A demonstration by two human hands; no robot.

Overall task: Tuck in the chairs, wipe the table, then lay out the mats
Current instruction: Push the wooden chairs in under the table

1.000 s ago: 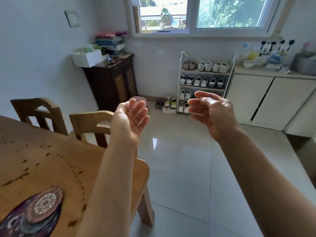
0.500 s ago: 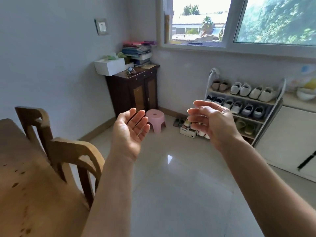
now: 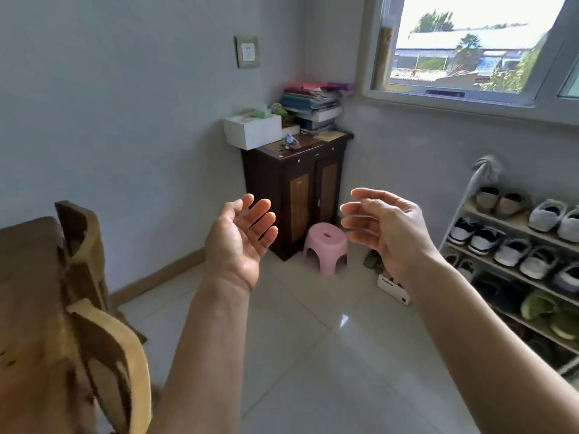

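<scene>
Now we see both bare hands raised mid-frame, held apart from each other and holding nothing. Our left hand (image 3: 241, 236) turns its palm up and inward with fingers loosely spread. Our right hand (image 3: 385, 227) faces it, fingers gently curved.

At the left edge sits the wooden table (image 3: 28, 292), its top a warm brown with dark flecks. Two wooden chairs with curved top rails stand close against its edge, both smeared by motion: the far chair (image 3: 78, 245) at middle left and the near chair (image 3: 125, 364) at lower left.

Glossy pale floor tiles (image 3: 313, 355) fill the lower centre. In the corner stands a dark wooden cabinet (image 3: 297, 189) with tan inset door panels. A white tissue box (image 3: 250, 133) and a stack of books (image 3: 313, 104) sit on top, and a rounded pink plastic stool (image 3: 326, 245) stands just beside it. A slatted shoe rack (image 3: 517, 245) holding pairs of shoes runs down the right edge. A white box (image 3: 393, 288) on the floor carries dark lettering too blurred to read.

Compared with half a second earlier, the cabinet and stool have shifted rightward and look nearer, while the hands keep the same pose.
</scene>
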